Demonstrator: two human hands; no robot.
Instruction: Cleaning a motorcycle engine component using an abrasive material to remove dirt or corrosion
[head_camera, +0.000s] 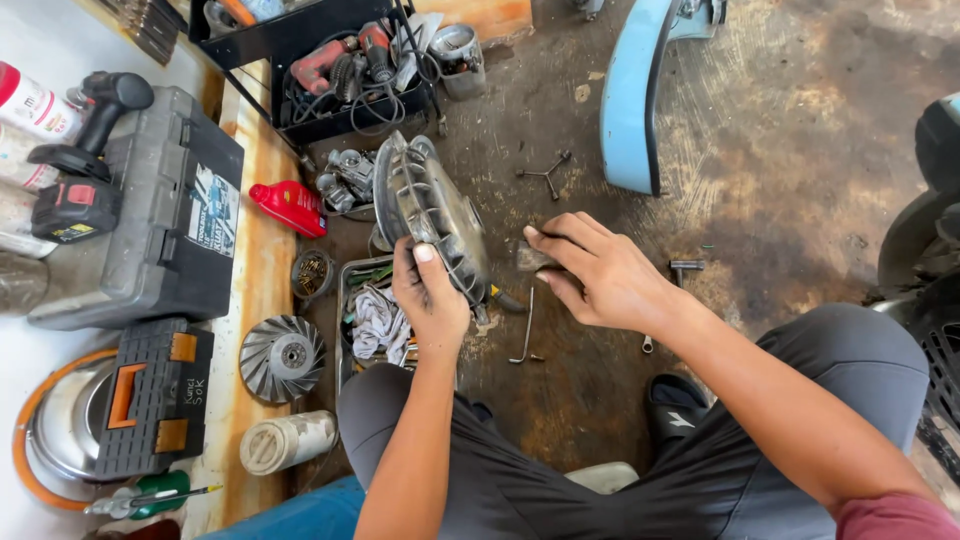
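My left hand (430, 295) grips the near rim of a round grey metal engine cover (425, 205), held tilted on edge above the dirty floor. To its right, my right hand (600, 275) closes on the head of a small hammer (530, 258) close to the cover's lower edge; most of the tool is hidden by my fingers. A bent hex key (527, 335) lies on the floor below that hand. My knees in dark trousers fill the bottom of the view.
A finned metal fan wheel (283, 357), a red oil bottle (292, 205), a tray with rags (372, 320) and a black crate of power tools (350, 75) sit left of the cover. Grey toolboxes (170, 215) stand far left. A light-blue body panel (632, 90) stands behind.
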